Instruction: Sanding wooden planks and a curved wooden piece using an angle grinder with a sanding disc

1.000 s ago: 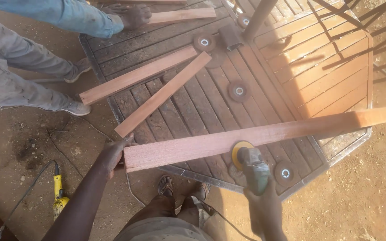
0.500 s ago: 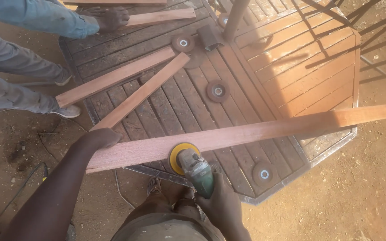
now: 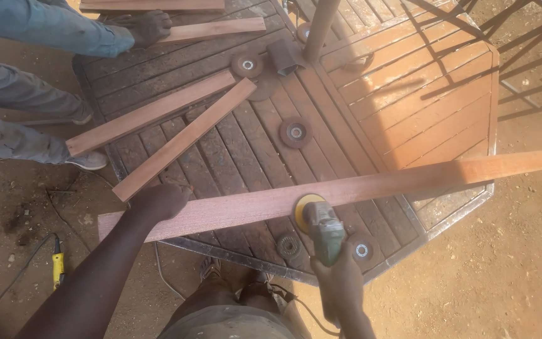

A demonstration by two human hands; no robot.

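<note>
A long reddish plank point(image 3: 359, 187) lies across the near edge of the slatted surface point(image 3: 409, 119), its right end overhanging well past the rim. The left hand point(image 3: 158, 201) presses flat, fingers spread, on the plank's left end, apparently to pin it down. The right hand point(image 3: 340, 276) is closed around a green angle grinder point(image 3: 324, 229), whose yellow disc point(image 3: 302, 210) meets the plank's near edge. Spare discs lie on the slats; at far left another person's hand point(image 3: 148, 26) rests on a shorter board point(image 3: 211, 28).

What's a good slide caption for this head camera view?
Left hand steadies a long wooden plank on a slatted table while the right hand holds an angle grinder against it.
</note>
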